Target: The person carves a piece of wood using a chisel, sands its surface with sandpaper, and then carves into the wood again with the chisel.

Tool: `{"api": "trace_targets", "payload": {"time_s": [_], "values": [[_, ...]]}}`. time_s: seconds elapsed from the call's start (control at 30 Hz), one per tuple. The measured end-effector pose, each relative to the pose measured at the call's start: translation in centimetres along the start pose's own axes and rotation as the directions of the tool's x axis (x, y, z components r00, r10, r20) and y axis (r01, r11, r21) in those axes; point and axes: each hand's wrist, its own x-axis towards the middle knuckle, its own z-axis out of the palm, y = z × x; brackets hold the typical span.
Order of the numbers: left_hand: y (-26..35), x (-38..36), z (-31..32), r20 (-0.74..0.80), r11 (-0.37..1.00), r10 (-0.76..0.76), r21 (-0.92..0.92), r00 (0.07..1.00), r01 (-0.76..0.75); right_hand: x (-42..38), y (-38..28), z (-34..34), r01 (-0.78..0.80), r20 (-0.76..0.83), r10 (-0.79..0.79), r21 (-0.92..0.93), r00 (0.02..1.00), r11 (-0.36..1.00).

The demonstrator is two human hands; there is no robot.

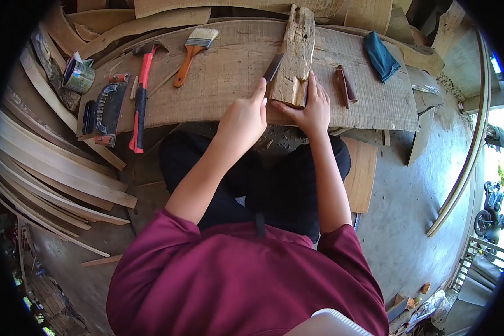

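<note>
My left hand is closed around a knife whose dark blade points away from me, against the left side of a rough, weathered wood block. The handle is hidden inside the fist, with the index finger stretched along it. My right hand grips the near end of the block, thumb across the end and fingers along its right side. The block lies lengthwise on a plank workbench, its surface cracked and pitted, with a small dark hole near the far end.
Left on the bench are a red-and-black hammer, a paintbrush, and a sanding block with handle. To the right lie a brown sheath-like piece and a teal cloth. A tin can and stacked curved boards stand left.
</note>
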Motion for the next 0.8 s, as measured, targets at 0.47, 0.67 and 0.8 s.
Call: {"api": "trace_targets", "payload": {"time_s": [0.47,0.67,0.8], "values": [[0.0,0.6,0.2,0.037,0.998,-0.016,0.069,0.999,0.013,0.1,0.1,-0.1,0.002,-0.008,-0.002,0.000,1.000,1.000],[0.3,3.3,0.8,-0.019,1.000,-0.009,0.029,1.000,0.010,-0.1,0.2,0.3,-0.006,-0.006,0.006,-0.003,1.000,1.000],[-0.3,1.2,0.4,-0.012,0.999,0.042,0.010,0.999,-0.042,0.0,0.2,0.1,-0.005,0.006,0.005,-0.004,1.000,1.000]]}}
